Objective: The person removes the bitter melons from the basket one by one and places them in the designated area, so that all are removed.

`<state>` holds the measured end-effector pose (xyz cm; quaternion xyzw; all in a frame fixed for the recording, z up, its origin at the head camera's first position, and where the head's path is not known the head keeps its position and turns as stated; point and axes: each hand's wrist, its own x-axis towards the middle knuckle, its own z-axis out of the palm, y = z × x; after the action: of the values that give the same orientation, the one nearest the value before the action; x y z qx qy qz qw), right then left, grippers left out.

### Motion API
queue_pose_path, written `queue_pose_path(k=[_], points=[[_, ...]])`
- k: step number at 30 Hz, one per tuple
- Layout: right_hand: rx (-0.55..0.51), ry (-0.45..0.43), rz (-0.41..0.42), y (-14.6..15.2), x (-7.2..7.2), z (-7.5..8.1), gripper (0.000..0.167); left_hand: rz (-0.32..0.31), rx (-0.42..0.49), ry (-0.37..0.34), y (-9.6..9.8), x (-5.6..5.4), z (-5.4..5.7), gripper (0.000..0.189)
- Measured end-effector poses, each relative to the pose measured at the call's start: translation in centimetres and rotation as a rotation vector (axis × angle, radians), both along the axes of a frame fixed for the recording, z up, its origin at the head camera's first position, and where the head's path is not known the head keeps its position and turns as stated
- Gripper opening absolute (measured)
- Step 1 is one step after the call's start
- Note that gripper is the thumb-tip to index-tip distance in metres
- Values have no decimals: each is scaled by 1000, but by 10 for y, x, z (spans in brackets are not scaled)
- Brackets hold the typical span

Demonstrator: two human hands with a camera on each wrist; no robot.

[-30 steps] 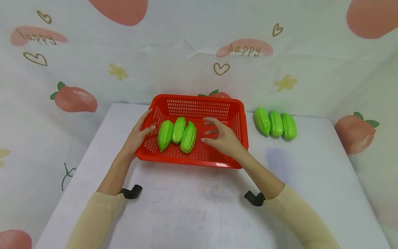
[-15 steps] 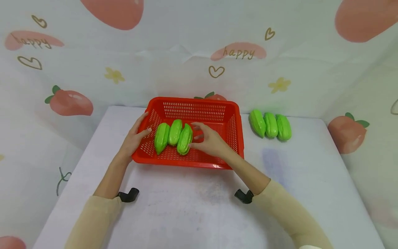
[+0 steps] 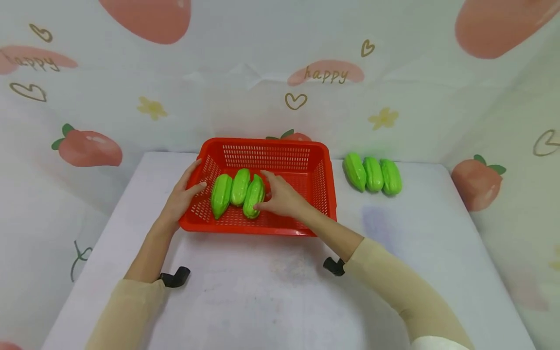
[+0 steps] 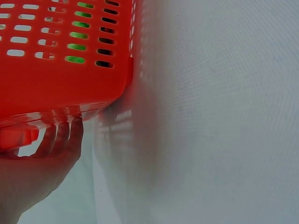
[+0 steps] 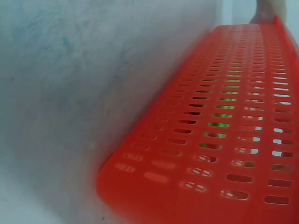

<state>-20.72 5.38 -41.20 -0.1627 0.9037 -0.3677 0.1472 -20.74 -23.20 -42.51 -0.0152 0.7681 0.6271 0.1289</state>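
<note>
Three glossy, ridged green starfruit lie side by side in the left half of a red plastic basket (image 3: 258,230). My right hand (image 3: 284,197) reaches in over the near rim and holds the rightmost starfruit (image 3: 253,198), thumb on its near end and fingers at its far right side. The middle starfruit (image 3: 240,187) and left starfruit (image 3: 221,194) lie against each other. My left hand (image 3: 177,201) grips the basket's left side, thumb over the rim. In the left wrist view its fingers (image 4: 60,140) touch the outer wall. The right wrist view hides the right hand's fingers behind the basket.
Three more starfruit (image 3: 373,174) lie in a row on the white table (image 3: 245,291), right of the basket near the back edge. A printed cloth backdrop (image 3: 245,53) stands close behind the table. The basket's right half shows bare slotted floor.
My right hand has moved left and down inside the basket and closed on the rightmost starfruit. The left hand stays at the basket's side. The head view has shifted slightly.
</note>
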Motion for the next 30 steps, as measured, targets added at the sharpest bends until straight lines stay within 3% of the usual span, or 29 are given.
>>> queue_pose_path(k=[12,30], points=[[58,-70,38,-10,-6,-9,95,6,2,-1,-2,2,-6,62],[78,-113,112,-15,-23,-18,91,5,-10,12,1,1,-1,61]])
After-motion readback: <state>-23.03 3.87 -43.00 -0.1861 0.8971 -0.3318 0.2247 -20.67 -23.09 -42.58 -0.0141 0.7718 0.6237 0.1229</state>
